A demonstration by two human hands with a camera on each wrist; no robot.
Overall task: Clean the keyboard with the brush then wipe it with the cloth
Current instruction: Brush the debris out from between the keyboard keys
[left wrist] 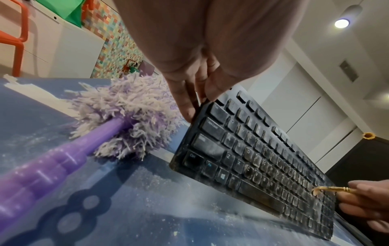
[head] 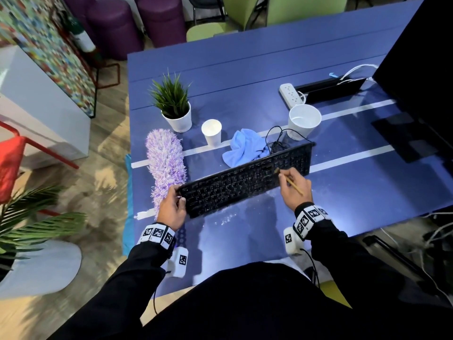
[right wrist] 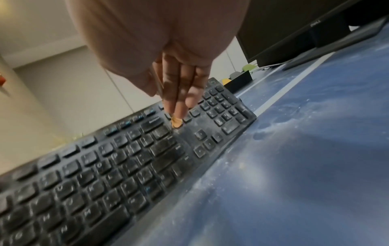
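Observation:
A dusty black keyboard [head: 245, 180] [left wrist: 263, 166] [right wrist: 109, 166] is tilted up on its near long edge on the blue table [head: 343, 192]. My left hand [head: 172, 207] [left wrist: 189, 93] grips its left end. My right hand [head: 294, 185] [right wrist: 176, 93] pinches a thin wooden brush [head: 290, 181] [left wrist: 330, 188]. The brush's bristle tip [right wrist: 176, 124] touches the keys beside the number pad. A crumpled light-blue cloth [head: 244, 148] lies just behind the keyboard. White dust is scattered on the table [right wrist: 294, 149] in front of the keyboard.
A purple fluffy duster [head: 166, 165] [left wrist: 126, 119] lies left of the keyboard. Behind stand a potted plant [head: 175, 106], a paper cup [head: 212, 132], a white bowl-like pot [head: 304, 121] and a power strip [head: 291, 93]. A black monitor [head: 421, 82] stands at the right.

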